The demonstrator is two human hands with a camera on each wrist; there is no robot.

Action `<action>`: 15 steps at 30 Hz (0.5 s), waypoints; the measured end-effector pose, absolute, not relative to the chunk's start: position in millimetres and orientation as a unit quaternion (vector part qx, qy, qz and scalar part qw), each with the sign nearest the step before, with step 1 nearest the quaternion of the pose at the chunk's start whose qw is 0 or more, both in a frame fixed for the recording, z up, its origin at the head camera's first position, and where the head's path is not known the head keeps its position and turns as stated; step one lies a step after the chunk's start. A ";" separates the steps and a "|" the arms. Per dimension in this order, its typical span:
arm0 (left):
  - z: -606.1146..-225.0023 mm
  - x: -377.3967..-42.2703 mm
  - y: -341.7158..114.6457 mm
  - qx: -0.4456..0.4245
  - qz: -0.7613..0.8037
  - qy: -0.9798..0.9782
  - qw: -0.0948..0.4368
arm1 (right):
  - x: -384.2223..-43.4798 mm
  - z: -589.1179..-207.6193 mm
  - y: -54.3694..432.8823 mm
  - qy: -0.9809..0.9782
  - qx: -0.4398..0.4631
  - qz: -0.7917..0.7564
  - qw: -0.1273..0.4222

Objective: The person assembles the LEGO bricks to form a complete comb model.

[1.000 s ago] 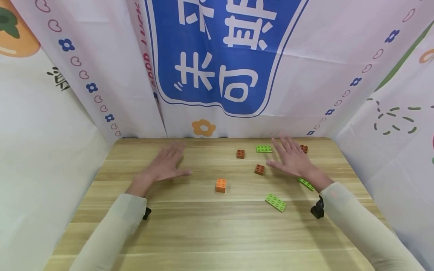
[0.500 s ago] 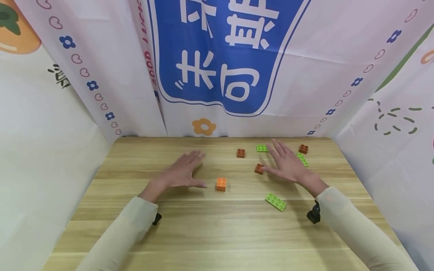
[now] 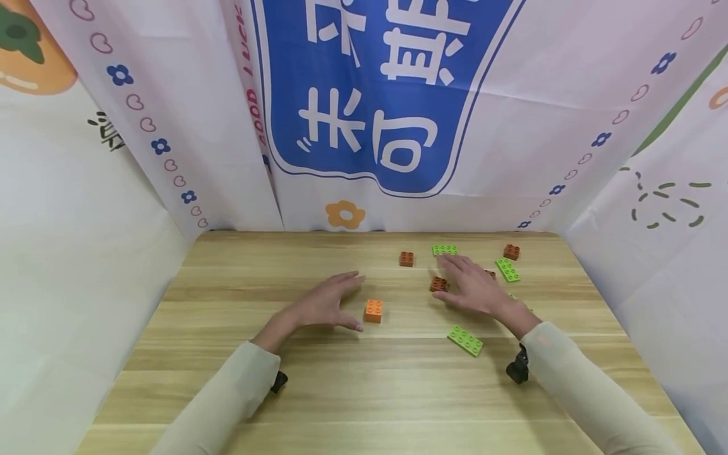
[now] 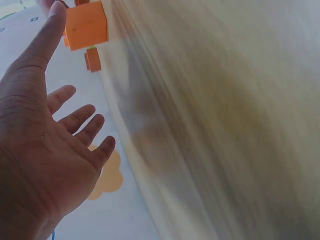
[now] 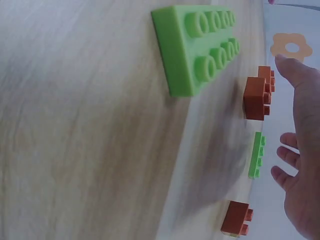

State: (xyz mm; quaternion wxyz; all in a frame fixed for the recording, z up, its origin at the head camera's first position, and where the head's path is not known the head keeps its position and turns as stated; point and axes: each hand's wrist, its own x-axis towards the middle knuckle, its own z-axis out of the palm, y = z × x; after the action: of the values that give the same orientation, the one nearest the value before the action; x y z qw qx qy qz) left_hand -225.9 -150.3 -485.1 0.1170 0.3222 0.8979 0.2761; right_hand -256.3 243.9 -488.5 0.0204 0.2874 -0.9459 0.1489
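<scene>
My left hand (image 3: 321,304) hovers just left of the orange brick (image 3: 373,311), thumb and fingers spread apart on the side facing it. In the left wrist view the thumb tip overlaps the edge of that orange brick (image 4: 87,26), and the other fingers are loosely bent with nothing in them. Over the right half of the table, my right hand (image 3: 476,289) holds nothing, its thumb at a brown brick (image 3: 438,284). Its fingers reach toward a flat green brick (image 3: 445,250) at the back. The right wrist view shows relaxed fingers beside the brown brick (image 5: 254,99).
Another brown brick (image 3: 406,258) lies at the back. Behind the right hand are a brown brick (image 3: 512,251), a green brick (image 3: 508,270) and two partly hidden bricks. A flat green brick (image 3: 465,341) lies nearer. Printed cloth (image 3: 227,158) walls the wooden table (image 3: 341,398).
My left hand has moved right and nearer, up beside the orange brick. My right hand has shifted slightly left and nearer, lowering toward the brown brick. The bricks stay in place.
</scene>
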 end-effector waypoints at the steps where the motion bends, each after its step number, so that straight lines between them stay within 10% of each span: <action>1: -485.8 -225.4 -148.3 0.323 0.286 0.894 0.119 | -255.9 -489.9 244.2 -0.946 0.286 0.153 0.019; 15: -491.4 -222.3 -130.1 0.333 0.347 0.869 0.121 | -253.8 -505.2 250.6 -0.935 0.270 0.228 0.022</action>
State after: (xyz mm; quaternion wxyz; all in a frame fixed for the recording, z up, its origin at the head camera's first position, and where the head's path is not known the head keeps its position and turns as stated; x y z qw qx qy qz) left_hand -222.3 -130.1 -491.4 0.1206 0.3327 0.8687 0.3467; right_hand -253.8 250.6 -505.2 0.0219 0.2696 -0.9354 0.2279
